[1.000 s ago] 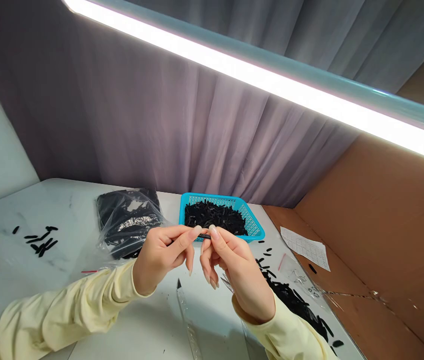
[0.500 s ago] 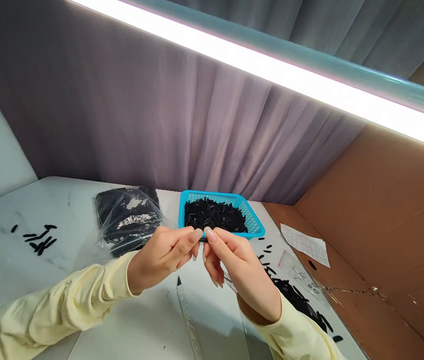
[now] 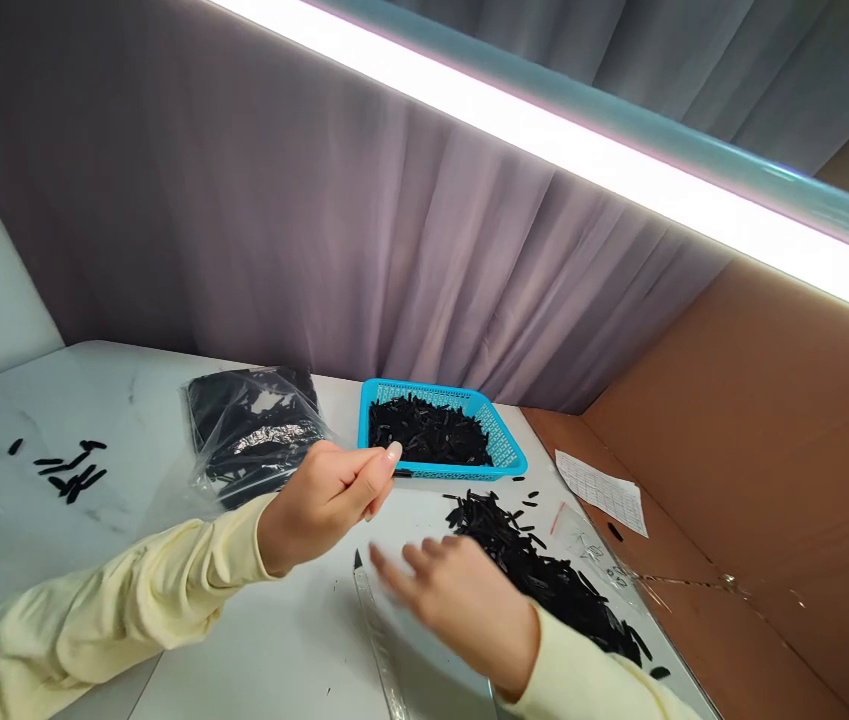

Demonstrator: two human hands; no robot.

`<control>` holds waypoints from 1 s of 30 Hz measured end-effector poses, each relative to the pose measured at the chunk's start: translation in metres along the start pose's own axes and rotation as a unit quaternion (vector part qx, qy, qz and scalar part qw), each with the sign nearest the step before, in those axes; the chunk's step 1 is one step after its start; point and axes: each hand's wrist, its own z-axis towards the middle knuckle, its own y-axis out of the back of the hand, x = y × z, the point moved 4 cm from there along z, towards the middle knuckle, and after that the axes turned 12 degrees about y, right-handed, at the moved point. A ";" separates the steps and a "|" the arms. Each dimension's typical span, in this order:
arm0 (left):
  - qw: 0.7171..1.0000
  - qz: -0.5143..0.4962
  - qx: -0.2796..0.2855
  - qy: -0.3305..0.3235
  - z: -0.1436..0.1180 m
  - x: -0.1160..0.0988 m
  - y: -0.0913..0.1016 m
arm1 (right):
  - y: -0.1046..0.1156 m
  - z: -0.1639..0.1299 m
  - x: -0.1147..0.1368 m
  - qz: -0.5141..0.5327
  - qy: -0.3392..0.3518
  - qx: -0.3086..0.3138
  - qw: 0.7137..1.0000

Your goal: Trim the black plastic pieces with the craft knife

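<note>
My left hand (image 3: pixel 330 500) is closed in a pinch in front of the blue basket (image 3: pixel 518 462), with the end of a small black strip (image 3: pixel 403 473) sticking out at its fingertips. My right hand (image 3: pixel 461 595) is apart from it, lower and to the right, blurred by motion. Its fingers are partly spread, and nothing shows in them. Just left of those fingers lies a slim, pale tool with a black pointed tip (image 3: pixel 359 562). Behind the right hand spreads a loose pile of black strips (image 3: pixel 544 570). Many similar black pieces (image 3: pixel 428 430) fill the basket.
A clear plastic bag with black contents (image 3: pixel 259 435) lies left of the basket. Several loose black strips (image 3: pixel 79 485) are at the far left. A printed paper sheet (image 3: pixel 602 490) and a clear bag (image 3: pixel 589 545) lie at the right. A bright tube light (image 3: pixel 544 130) crosses overhead.
My right hand has let go of the black strip and moved down, away from my left hand, towards the slim tool. My left hand keeps its pinch in nearly the same place.
</note>
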 end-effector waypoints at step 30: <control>0.990 -0.086 0.007 0.113 0.007 0.008 0.005 | -0.050 -0.006 -0.033 0.763 -0.203 -0.034 0.612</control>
